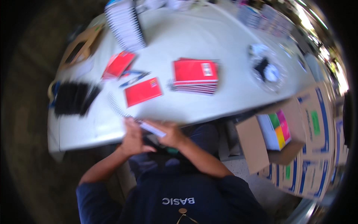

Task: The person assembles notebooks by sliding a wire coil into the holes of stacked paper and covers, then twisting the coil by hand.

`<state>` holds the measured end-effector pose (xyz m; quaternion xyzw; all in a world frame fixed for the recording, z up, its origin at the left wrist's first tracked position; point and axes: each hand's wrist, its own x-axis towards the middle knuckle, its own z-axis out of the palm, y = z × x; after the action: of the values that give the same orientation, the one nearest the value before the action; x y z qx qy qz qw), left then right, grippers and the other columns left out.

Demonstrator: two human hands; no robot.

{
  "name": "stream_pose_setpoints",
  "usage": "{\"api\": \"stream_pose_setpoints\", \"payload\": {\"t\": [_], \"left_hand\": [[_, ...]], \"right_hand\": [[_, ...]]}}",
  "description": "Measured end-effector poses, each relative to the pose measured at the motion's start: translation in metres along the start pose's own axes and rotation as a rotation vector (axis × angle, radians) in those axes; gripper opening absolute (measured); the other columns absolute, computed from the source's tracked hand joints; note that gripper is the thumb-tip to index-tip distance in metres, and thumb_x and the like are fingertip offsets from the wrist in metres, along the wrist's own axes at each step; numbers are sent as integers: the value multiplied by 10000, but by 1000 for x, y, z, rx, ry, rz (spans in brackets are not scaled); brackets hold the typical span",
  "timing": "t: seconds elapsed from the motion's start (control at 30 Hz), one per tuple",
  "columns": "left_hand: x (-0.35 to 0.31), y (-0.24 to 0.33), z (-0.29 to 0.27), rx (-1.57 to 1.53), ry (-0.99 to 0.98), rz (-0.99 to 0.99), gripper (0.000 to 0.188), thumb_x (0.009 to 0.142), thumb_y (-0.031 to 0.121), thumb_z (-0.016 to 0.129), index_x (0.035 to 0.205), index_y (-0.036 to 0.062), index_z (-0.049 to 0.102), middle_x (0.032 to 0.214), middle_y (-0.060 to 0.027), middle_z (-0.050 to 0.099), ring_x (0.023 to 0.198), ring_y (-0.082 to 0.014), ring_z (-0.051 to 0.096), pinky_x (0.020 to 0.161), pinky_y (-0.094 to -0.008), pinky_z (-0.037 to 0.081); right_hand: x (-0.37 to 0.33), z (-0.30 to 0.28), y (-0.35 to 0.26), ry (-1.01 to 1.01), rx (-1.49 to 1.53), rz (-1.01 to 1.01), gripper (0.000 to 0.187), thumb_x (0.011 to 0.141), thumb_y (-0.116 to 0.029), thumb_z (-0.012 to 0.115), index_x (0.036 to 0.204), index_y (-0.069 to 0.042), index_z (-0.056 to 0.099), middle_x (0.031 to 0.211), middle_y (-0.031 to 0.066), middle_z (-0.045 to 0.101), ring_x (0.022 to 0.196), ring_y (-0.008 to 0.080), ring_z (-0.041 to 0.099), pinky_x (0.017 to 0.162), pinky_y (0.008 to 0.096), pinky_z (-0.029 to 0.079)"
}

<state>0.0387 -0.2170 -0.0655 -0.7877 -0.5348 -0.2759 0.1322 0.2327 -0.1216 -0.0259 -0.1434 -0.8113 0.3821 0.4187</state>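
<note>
At the front edge of the table, my left hand (132,137) and my right hand (168,134) are closed around a small notebook (153,128), seen nearly edge-on and blurred. From its left end a thin spiral coil (117,105) sticks out over the tabletop. Just beyond my hands lies a flat red notebook (143,92). A blue-handled hand tool, perhaps pliers (136,78), rests behind that, next to a few loose red notebooks (118,65). Farther right stands a neat stack of red spiral notebooks (195,72).
Black bundled pieces (74,98) lie at the table's left edge, with a cardboard piece (82,44) behind. A tall pile of spiral-bound books (125,28) stands at the back. Clear plastic wrapping (266,74) sits at right. Below it an open carton (253,143) adjoins stacked boxes (313,128).
</note>
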Motion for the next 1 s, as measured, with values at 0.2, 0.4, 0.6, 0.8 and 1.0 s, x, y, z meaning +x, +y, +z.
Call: {"api": "stream_pose_setpoints", "payload": {"t": [0.2,0.4,0.6,0.8,1.0], "left_hand": [[82,-9,-39,117,544,-6,919,768,711,438,1363,25,294,1306,-321,346,1270,-445,300,1031,-571,197],[61,11,-42,264,18,222,1061,704,762,431,1354,-62,278,1356,-346,266,1242,-529,256,1001,-588,216],[16,21,12,-179,28,73,1039,658,741,540,1326,-32,353,1305,-370,281,1176,-517,336,938,-625,277],[116,3,-40,261,322,96,951,767,754,322,1320,-19,350,1300,-357,295,1250,-521,244,998,-640,144],[55,43,-21,-84,117,94,831,747,579,588,1329,24,382,1221,-205,467,1165,-396,412,935,-557,281]], "right_hand": [[9,12,3,-26,17,-232,462,699,88,585,1143,-37,592,1102,143,620,940,282,630,800,361,504],[10,4,6,0,-5,-138,522,707,71,572,1216,-37,526,1117,149,608,945,314,620,795,379,503],[12,9,12,30,51,-80,497,712,65,562,1192,-63,541,1119,150,604,950,312,616,790,383,505],[10,11,14,-72,133,-26,423,761,-6,569,1180,-63,547,1079,160,618,936,329,621,777,384,504],[24,5,10,-14,262,153,298,778,-51,598,1073,-16,575,993,177,640,893,298,648,717,345,503]]}}
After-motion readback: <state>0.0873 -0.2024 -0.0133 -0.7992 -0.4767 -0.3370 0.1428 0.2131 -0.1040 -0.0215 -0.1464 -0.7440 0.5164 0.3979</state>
